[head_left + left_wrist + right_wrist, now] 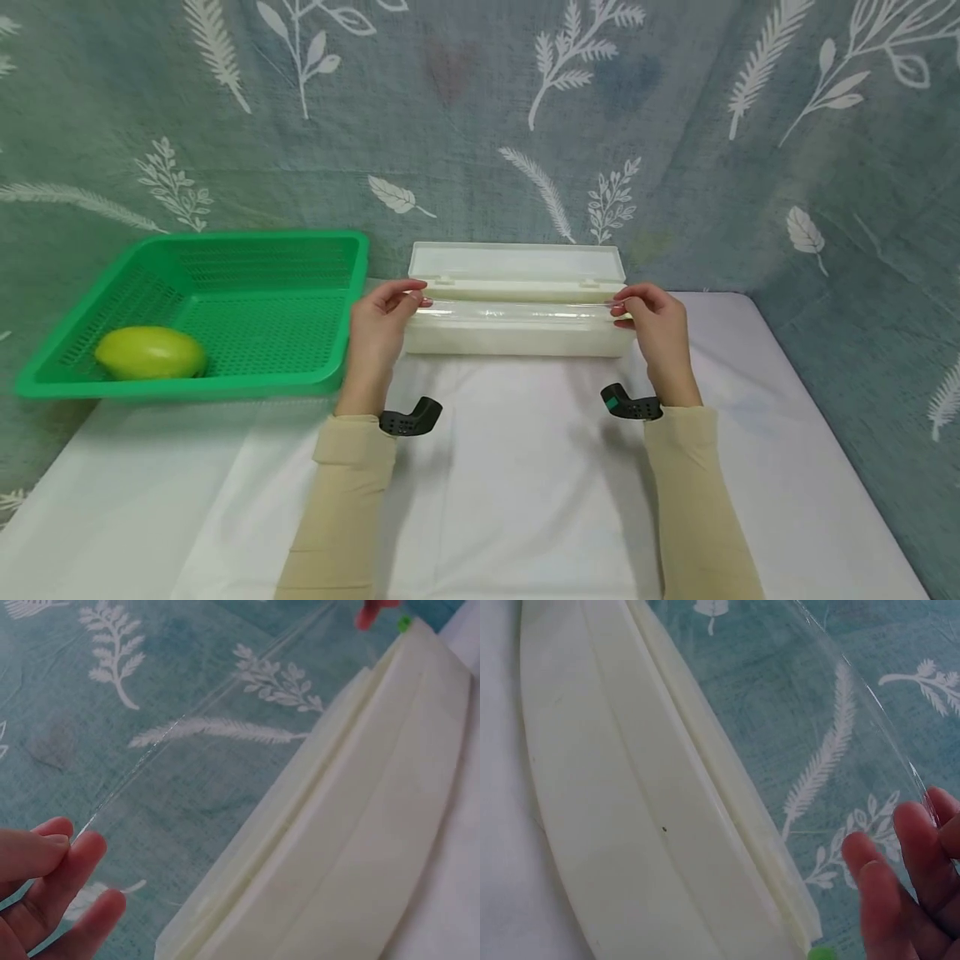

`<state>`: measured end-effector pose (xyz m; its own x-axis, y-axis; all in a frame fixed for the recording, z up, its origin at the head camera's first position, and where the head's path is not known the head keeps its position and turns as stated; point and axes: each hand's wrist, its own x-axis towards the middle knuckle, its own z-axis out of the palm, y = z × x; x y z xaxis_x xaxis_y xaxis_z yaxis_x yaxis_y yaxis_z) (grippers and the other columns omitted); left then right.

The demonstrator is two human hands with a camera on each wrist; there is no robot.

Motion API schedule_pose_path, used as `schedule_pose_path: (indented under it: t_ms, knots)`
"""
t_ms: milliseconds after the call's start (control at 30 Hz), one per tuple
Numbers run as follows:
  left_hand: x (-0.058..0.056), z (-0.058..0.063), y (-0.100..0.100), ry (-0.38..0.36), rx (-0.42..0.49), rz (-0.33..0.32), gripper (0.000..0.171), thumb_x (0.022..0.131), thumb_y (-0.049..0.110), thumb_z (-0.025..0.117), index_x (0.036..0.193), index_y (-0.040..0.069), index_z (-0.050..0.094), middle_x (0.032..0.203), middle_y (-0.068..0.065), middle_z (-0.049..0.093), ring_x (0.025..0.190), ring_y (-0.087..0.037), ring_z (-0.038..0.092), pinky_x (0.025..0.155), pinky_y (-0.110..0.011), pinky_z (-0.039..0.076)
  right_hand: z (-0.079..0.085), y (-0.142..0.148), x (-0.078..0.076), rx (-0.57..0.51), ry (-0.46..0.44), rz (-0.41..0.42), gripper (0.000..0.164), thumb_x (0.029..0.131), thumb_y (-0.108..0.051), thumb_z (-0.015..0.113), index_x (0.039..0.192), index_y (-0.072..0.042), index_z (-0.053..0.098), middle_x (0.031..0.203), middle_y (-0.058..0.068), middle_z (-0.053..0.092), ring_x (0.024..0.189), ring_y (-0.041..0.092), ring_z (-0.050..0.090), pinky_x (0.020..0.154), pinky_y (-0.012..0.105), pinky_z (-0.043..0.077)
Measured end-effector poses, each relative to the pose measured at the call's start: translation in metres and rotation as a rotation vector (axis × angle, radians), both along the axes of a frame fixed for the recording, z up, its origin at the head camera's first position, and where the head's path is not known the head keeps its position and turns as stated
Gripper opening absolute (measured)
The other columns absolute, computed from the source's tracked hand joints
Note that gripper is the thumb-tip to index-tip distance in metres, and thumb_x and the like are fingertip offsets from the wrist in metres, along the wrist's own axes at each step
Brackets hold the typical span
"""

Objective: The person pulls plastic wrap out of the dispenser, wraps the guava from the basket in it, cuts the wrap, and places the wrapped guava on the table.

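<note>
**Both hands draw clear film along a white box**

The left hand (380,321) and right hand (656,323) each pinch an end of the front edge of a clear film (517,312), stretched between them above a long white box (513,342). The box lies near the back edge of the worktop (517,483), its long axis running left to right along that edge, its lid (517,261) raised towards the patterned cloth (465,125) behind.

Only the head view takes in the green basket (255,386) at the worktop's back left corner, with a yellow-green fruit (150,352) inside. The right wrist view alone reveals a dark speck (664,829) on the box; both wrist views show a green piece (823,954) at its right end.
</note>
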<state>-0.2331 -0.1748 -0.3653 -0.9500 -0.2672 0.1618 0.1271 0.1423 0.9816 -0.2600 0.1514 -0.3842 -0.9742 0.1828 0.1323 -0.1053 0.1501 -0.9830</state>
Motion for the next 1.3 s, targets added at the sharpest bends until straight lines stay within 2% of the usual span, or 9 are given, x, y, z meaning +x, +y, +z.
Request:
schedule_pose_path:
  t_ms: [100,267,400,500,700,1000,1233,1300]
  knots:
    - [0.002,-0.002,0.001,-0.003,-0.002,-0.005,0.015,0.087,0.013,0.058,0.099,0.011,0.066,0.085,-0.008,0.065,0.087,-0.015,0.059,0.082,-0.041,0.041,0.002,-0.001,0.005,0.037,-0.028,-0.028,0.020,0.090,-0.014,0.043,0.097,-0.008,0.060,0.088,0.011,0.061,0.088,0.026,0.055,0.068,0.033,0.047]
    - [0.004,-0.002,0.001,0.012,0.006,-0.019,0.015,0.087,0.017,0.059,0.099,0.012,0.066,0.084,-0.007,0.065,0.086,-0.028,0.058,0.080,-0.039,0.044,0.005,0.000,0.008,0.045,-0.051,-0.029,0.020,0.092,-0.018,0.044,0.097,-0.008,0.060,0.083,0.009,0.060,0.082,0.023,0.053,0.062,0.029,0.042]
    - [0.004,-0.001,0.002,0.019,0.010,-0.044,0.015,0.087,0.015,0.058,0.099,0.011,0.065,0.083,-0.008,0.065,0.084,-0.034,0.056,0.077,-0.040,0.045,0.007,0.002,0.012,-0.015,-0.031,-0.005,0.019,0.091,-0.017,0.046,0.097,-0.005,0.060,0.082,0.010,0.059,0.073,0.020,0.055,0.057,0.025,0.042]
    - [0.004,0.001,0.003,0.020,0.010,-0.057,0.015,0.088,0.014,0.057,0.100,0.011,0.065,0.083,-0.009,0.065,0.082,-0.036,0.056,0.076,-0.042,0.045,0.006,0.005,0.014,-0.104,-0.003,0.019,0.019,0.090,-0.016,0.049,0.096,-0.003,0.060,0.080,0.011,0.058,0.068,0.020,0.054,0.057,0.026,0.044]
    - [0.004,0.007,0.006,0.036,-0.020,-0.056,0.016,0.088,0.015,0.056,0.101,0.011,0.064,0.083,-0.008,0.065,0.081,-0.033,0.056,0.075,-0.042,0.045,0.007,0.008,0.014,-0.233,0.042,0.067,0.021,0.090,-0.017,0.050,0.097,0.002,0.058,0.078,0.012,0.055,0.066,0.020,0.051,0.061,0.028,0.047]
    - [0.005,0.009,0.004,0.053,-0.006,-0.034,0.017,0.088,0.012,0.056,0.102,0.007,0.064,0.083,-0.009,0.064,0.081,-0.032,0.056,0.076,-0.041,0.045,0.012,0.003,0.015,-0.291,0.029,0.086,0.017,0.091,-0.012,0.048,0.096,0.001,0.057,0.078,0.011,0.052,0.067,0.019,0.049,0.060,0.025,0.046]
    - [0.024,0.033,0.010,0.106,0.020,-0.001,0.017,0.088,0.005,0.054,0.102,-0.002,0.061,0.084,-0.016,0.063,0.073,-0.017,0.056,0.066,-0.026,0.044,0.018,0.001,0.018,-0.245,0.036,0.095,0.018,0.091,-0.013,0.047,0.098,0.001,0.056,0.080,0.012,0.052,0.068,0.019,0.049,0.063,0.027,0.047]
    - [0.026,0.034,0.009,0.128,0.028,0.005,0.017,0.087,0.004,0.054,0.101,-0.002,0.061,0.083,-0.016,0.063,0.072,-0.017,0.057,0.064,-0.025,0.043,0.021,0.000,0.019,-0.237,0.045,0.102,0.019,0.092,-0.014,0.048,0.099,0.001,0.057,0.081,0.012,0.052,0.069,0.020,0.049,0.065,0.029,0.046]
